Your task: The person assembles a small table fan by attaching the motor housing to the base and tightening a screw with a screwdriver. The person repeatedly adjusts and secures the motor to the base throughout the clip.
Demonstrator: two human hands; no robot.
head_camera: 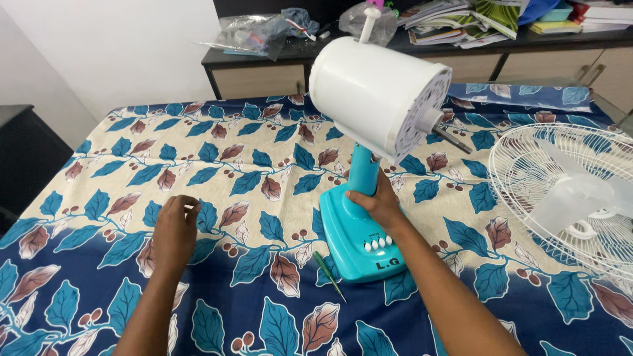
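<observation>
A table fan without its guard stands on a leaf-patterned cloth [217, 165]. Its white motor housing [372, 95] tilts right, with a bare shaft [452, 138] sticking out. My right hand [376, 201] grips the base of the teal neck [362, 168], just above the teal base [353, 244] with white buttons. My left hand [175, 227] rests on the cloth to the left, fingers curled on something small that I cannot make out. A green-handled screwdriver [328, 273] lies against the base's front left edge.
A white wire fan guard [527, 178] with a translucent blade [580, 194] in it lies at the right edge. Behind the table, a dark cabinet top [264, 53] carries plastic bags, books and papers. A black cabinet [26, 158] stands at left.
</observation>
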